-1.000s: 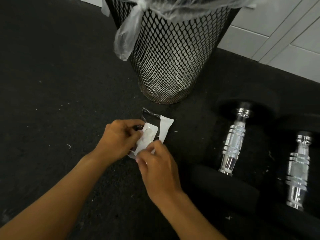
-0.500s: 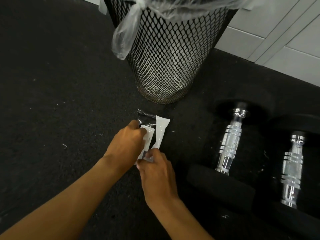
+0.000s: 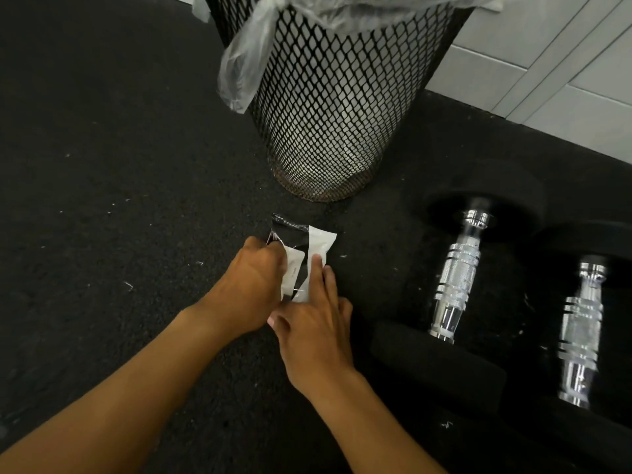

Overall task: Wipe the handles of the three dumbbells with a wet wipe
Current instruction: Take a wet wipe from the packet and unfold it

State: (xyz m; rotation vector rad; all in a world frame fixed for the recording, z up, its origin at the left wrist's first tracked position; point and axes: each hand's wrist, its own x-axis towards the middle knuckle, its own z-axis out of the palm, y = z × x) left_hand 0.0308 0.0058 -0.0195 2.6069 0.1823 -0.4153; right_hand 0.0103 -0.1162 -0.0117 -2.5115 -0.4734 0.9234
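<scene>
At frame centre the right hand (image 3: 314, 340) has released its pinch and now lays straight fingers on the white wet-wipe sachet (image 3: 316, 260), while the left hand (image 3: 253, 285) still grips the black-and-clear wrapper (image 3: 285, 229), so wiping hasn't begun.

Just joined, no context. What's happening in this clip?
A person crouches over a wet-wipe packet on the black floor, in front of a mesh bin. The left hand grips the packet's left side; the right hand presses straight fingers on its white part. No wipe is out yet. Two dumbbells lie untouched to the right; a third isn't in view.
</scene>
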